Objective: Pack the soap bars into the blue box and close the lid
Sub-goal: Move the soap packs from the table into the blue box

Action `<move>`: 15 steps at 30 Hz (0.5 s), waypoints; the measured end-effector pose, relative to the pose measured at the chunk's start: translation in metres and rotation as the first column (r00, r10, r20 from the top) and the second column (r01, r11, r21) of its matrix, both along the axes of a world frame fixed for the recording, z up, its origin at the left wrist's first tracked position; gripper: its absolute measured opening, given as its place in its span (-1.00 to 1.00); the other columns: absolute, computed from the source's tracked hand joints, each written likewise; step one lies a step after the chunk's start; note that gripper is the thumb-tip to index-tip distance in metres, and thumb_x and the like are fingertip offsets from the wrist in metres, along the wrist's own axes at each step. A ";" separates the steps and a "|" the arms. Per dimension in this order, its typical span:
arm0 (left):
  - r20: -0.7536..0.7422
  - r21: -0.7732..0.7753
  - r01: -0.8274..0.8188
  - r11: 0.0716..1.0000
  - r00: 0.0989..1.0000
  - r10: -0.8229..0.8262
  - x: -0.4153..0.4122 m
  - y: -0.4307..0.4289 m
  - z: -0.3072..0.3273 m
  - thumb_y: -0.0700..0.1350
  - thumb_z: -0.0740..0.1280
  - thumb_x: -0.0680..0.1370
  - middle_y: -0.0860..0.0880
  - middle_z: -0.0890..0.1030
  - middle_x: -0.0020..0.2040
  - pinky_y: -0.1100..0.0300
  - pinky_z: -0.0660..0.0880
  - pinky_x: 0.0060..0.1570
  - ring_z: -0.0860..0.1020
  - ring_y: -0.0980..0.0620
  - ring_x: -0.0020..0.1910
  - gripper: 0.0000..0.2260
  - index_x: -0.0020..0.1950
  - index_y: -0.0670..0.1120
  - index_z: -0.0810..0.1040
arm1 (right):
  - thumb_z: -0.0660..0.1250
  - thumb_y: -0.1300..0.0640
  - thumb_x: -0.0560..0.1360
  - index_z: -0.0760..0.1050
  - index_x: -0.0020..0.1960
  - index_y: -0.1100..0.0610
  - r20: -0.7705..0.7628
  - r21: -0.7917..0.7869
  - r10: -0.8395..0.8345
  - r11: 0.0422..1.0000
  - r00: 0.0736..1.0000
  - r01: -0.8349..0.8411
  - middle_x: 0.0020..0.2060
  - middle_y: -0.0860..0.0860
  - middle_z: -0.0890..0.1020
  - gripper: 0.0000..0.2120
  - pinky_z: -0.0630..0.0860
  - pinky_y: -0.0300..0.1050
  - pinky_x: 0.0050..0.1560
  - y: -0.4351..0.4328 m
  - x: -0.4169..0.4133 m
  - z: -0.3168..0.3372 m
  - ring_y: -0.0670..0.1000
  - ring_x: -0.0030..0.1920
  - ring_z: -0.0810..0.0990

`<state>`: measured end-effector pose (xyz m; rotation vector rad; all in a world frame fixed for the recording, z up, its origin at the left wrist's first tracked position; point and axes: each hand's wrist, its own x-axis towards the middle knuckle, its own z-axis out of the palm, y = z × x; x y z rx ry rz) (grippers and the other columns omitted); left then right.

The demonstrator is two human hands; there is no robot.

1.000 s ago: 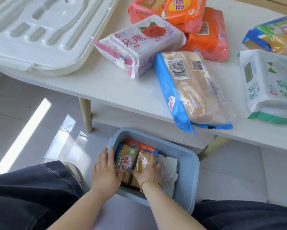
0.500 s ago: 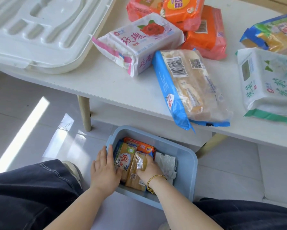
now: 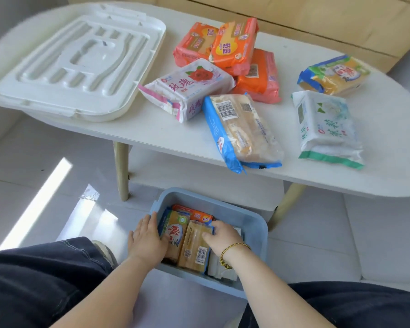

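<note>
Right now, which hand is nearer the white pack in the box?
Right. The right hand lies partly over the white pack; the left hand rests at the opposite wall of the blue box.

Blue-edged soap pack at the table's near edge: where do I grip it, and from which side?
Grip the blue-edged pack across its narrow width near the end closest to you, from above. It lies flat and long, that end apparently just past the table's edge, its far end against the rose pack. The right hand, gripping a yellow pack, looks nearer.

玫瑰 on pink-white soap pack; 茉莉 on green-white pack.
</note>
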<state>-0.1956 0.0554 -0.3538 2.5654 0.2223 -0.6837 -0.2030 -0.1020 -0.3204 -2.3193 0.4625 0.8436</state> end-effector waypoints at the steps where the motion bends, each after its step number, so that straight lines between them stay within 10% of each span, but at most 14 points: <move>1: 0.054 -0.021 -0.008 1.000 0.998 0.009 0.000 -0.002 0.009 -0.08 0.13 0.57 -0.09 0.10 0.51 -0.02 0.02 0.46 0.08 -0.08 0.47 -0.47 0.47 -0.10 -0.04 | 0.14 0.03 0.54 0.30 0.38 0.13 0.013 0.014 0.024 1.000 1.000 -0.024 0.22 0.08 0.51 -0.57 0.38 -0.16 0.22 -0.001 -0.002 0.018 0.06 0.21 0.47; 5: 0.426 -0.242 0.055 0.969 0.903 0.055 -0.003 -0.013 0.055 -0.30 0.19 0.52 -0.17 0.44 0.33 0.08 0.27 0.29 0.37 -0.15 0.31 -0.63 0.33 -0.19 0.35 | 0.23 0.07 0.51 0.46 0.25 0.09 0.211 0.148 0.046 0.986 0.976 -0.079 0.10 -0.04 0.61 -0.67 0.37 -0.27 0.14 -0.006 -0.015 0.094 -0.05 0.16 0.53; 10: 0.792 -0.267 0.250 0.931 0.607 0.065 -0.010 -0.023 0.120 -0.31 0.15 0.44 -0.23 0.63 0.01 0.17 0.41 0.04 0.53 -0.14 0.03 -0.74 0.03 -0.26 0.57 | 0.27 0.30 0.46 0.47 -0.28 -0.10 0.623 0.385 -0.255 0.923 0.739 -0.006 -0.50 -0.16 0.57 -0.69 0.47 -0.48 -0.39 -0.023 -0.020 0.180 -0.26 -0.54 0.52; 15: 0.882 -0.054 0.310 0.949 0.461 -0.101 -0.004 -0.023 0.157 -0.20 0.09 0.41 -0.31 0.50 0.23 -0.06 0.31 0.28 0.39 -0.21 0.25 -0.58 0.23 -0.27 0.45 | 0.32 0.21 0.45 0.55 -0.05 0.09 0.826 0.283 -0.315 0.949 0.468 0.141 -0.22 -0.11 0.60 -0.90 0.38 -0.46 -0.23 -0.027 0.011 0.215 -0.06 -0.20 0.51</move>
